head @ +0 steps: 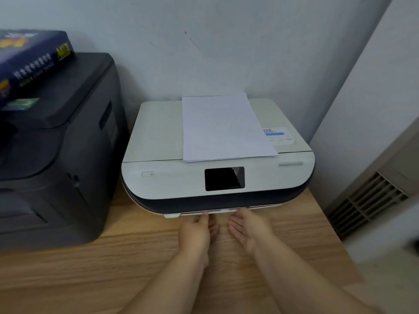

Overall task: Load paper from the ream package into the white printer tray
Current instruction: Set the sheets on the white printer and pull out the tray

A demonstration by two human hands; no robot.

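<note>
The white printer [158,132] stands on a wooden table against the wall. A thin stack of white paper [224,128] lies flat on its lid. The blue ream package [29,62] rests on top of a dark printer at the left. The white tray [195,214] shows only as a thin front edge under the printer's dark front band. My left hand [196,232] touches that edge with its thumb on top and fingers curled underneath. My right hand [247,227] is palm up just right of it, fingers reaching under the tray edge. Neither hand holds paper.
A large dark printer [59,155] fills the table's left side, close to the white printer. The wooden table [113,268] extends toward me. A grey cabinet with a vent grille [371,200] stands beyond the table's right edge. The wall is directly behind both printers.
</note>
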